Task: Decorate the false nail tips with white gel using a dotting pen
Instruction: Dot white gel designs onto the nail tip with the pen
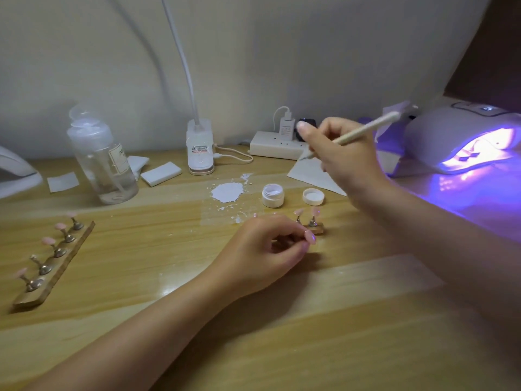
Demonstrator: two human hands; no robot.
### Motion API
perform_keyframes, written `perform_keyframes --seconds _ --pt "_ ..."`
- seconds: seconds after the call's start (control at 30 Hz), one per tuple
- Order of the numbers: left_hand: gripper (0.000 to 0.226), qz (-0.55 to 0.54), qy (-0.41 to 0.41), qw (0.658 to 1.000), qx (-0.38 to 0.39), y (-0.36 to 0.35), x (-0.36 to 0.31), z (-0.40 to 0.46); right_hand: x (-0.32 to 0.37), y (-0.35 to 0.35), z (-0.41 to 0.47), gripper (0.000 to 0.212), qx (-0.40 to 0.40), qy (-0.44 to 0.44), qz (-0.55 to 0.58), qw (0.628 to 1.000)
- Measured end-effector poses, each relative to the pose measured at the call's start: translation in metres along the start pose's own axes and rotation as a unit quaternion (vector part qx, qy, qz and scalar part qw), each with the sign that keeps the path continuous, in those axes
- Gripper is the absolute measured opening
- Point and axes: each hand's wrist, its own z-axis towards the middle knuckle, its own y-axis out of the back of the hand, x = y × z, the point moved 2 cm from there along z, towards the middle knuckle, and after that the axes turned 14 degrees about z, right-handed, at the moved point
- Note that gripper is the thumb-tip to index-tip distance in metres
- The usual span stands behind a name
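My right hand [342, 156] grips a cream dotting pen [366, 128], raised above the table with its tip pointing down-left near a white tissue. My left hand [265, 249] rests on the wooden table, its fingers curled and pinching a pink false nail tip [310, 237]. Just behind the fingers a small wooden stand [315, 225] carries two pink nail tips. An open white gel jar [272, 195] stands beyond, its lid [313, 196] lying to its right. A blob of white gel [227, 192] is spread on a clear sheet.
A long wooden stand [53, 263] with several pink tips lies at the left. Behind it are a clear pump bottle [103, 162], white pads [160, 173], a clip lamp [199, 153] and a power strip [277, 148]. A lit UV nail lamp [462, 139] glows at the right.
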Motion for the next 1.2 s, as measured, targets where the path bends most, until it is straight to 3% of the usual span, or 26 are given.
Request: perform_keyframes --seconds 0.1,0.27,0.47,0.7,1.2 --pt "0.012 0.026 -0.005 1.000 0.005 0.002 -0.001 0.000 0.009 0.015 -0.032 0.042 -0.019 0.026 0.054 0.998" --pt "0.012 0.054 -0.003 0.998 0.017 0.004 -0.005 0.000 0.000 0.018 -0.070 0.033 -0.033 -0.059 0.155 0.986" --pt "0.014 0.050 0.006 0.999 0.013 0.004 -0.004 0.000 -0.012 0.016 -0.078 0.031 0.003 -0.107 0.145 0.984" --pt "0.016 0.065 0.000 0.997 0.028 0.003 -0.001 0.001 -0.014 0.014 -0.081 0.043 0.016 -0.094 0.129 0.987" --pt "0.018 0.078 0.006 0.996 0.032 0.000 -0.001 0.001 -0.015 0.012 -0.079 0.039 0.048 -0.123 0.115 0.985"
